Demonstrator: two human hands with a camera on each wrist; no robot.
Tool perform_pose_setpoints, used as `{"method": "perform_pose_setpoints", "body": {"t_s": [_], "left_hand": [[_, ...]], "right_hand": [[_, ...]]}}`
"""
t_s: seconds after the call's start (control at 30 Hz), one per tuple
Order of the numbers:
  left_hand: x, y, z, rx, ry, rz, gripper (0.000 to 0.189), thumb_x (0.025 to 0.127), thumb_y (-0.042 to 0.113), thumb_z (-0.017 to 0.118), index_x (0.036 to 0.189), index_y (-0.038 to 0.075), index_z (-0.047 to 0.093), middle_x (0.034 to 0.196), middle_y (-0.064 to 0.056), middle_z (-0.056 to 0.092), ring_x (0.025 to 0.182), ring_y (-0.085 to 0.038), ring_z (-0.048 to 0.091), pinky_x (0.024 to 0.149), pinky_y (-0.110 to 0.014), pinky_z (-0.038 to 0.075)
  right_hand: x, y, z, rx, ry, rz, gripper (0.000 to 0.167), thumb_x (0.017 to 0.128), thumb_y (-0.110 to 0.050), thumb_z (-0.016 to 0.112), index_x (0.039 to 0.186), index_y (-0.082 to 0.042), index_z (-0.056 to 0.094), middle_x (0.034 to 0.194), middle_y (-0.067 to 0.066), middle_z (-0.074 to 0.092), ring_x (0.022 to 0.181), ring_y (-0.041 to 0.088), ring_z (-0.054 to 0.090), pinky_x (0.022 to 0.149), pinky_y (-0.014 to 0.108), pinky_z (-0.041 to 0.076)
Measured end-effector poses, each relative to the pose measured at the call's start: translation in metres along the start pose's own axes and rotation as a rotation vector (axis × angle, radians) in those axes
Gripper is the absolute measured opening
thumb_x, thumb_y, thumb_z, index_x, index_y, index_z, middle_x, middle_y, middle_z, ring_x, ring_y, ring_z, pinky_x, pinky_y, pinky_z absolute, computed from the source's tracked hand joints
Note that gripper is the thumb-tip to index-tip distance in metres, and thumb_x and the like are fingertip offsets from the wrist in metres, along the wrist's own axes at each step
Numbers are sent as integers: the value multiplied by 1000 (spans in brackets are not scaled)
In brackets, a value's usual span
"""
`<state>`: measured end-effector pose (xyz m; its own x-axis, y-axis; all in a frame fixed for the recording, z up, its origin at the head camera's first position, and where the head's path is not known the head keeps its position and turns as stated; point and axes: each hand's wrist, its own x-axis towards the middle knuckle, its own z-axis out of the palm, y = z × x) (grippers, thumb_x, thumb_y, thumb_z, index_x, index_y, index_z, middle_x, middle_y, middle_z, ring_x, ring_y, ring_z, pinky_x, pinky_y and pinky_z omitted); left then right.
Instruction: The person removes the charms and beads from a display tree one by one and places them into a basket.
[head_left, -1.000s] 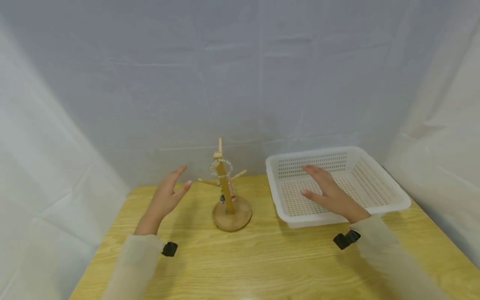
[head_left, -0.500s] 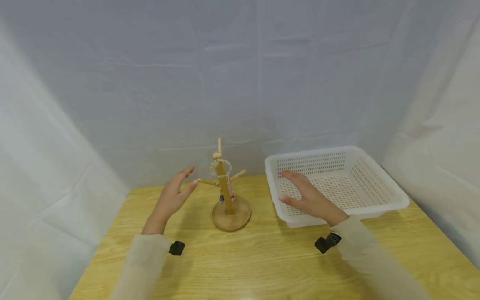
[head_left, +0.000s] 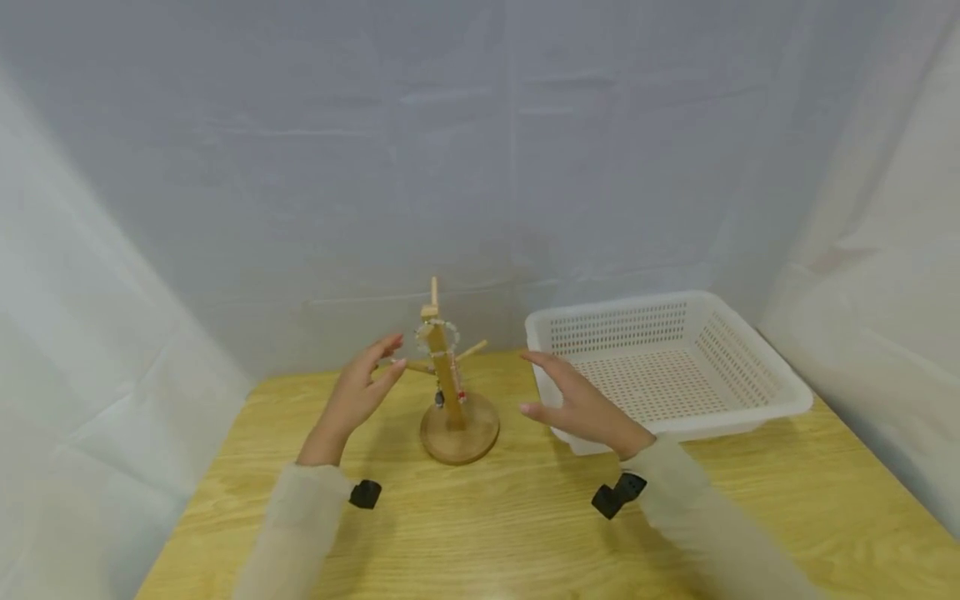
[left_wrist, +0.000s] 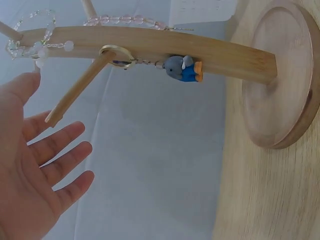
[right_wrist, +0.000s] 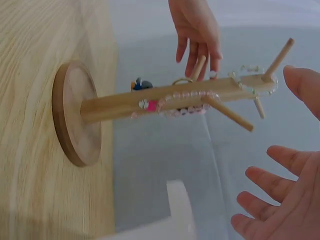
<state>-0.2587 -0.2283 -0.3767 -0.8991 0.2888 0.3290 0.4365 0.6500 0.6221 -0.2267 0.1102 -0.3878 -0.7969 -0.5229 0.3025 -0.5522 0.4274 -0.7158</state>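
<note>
A wooden jewelry stand (head_left: 452, 400) with a round base and several pegs stands upright on the table. From its top hangs a bracelet of clear beads (left_wrist: 41, 51). A pink beaded bracelet (right_wrist: 187, 95) with a bright pink charm hangs lower on one side. A gold-ringed charm with a small grey-and-blue figure (left_wrist: 182, 68) hangs from the opposite peg. My left hand (head_left: 352, 402) is left of the stand, fingers spread around that peg's tip, thumb close to the clear bracelet. My right hand (head_left: 585, 410) hovers right of the stand, fingers extended and holding nothing.
A white perforated plastic basket (head_left: 720, 425) sits at the right, partly behind my right hand. The wooden table (head_left: 480, 525) ends at a pale cloth backdrop (head_left: 480, 167), with more white cloth on both sides.
Both hands have moved inward toward the stand. The right one has travelled left from over the basket to its near left edge; the left has shifted right to the peg. Stand and jewelry look unchanged.
</note>
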Motion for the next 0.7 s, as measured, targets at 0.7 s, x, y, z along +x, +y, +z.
{"method": "perform_pose_setpoints", "body": {"t_s": [0.7], "left_hand": [[8, -7, 19, -176, 65, -13, 38, 97, 31, 53, 123, 4, 58, 117, -13, 61, 110, -28, 54, 96, -48, 42]], "right_hand": [[4, -16, 55, 80, 33, 29, 76, 86, -32, 69, 146, -8, 29, 150, 12, 30, 139, 31, 26, 108, 55, 26]]}}
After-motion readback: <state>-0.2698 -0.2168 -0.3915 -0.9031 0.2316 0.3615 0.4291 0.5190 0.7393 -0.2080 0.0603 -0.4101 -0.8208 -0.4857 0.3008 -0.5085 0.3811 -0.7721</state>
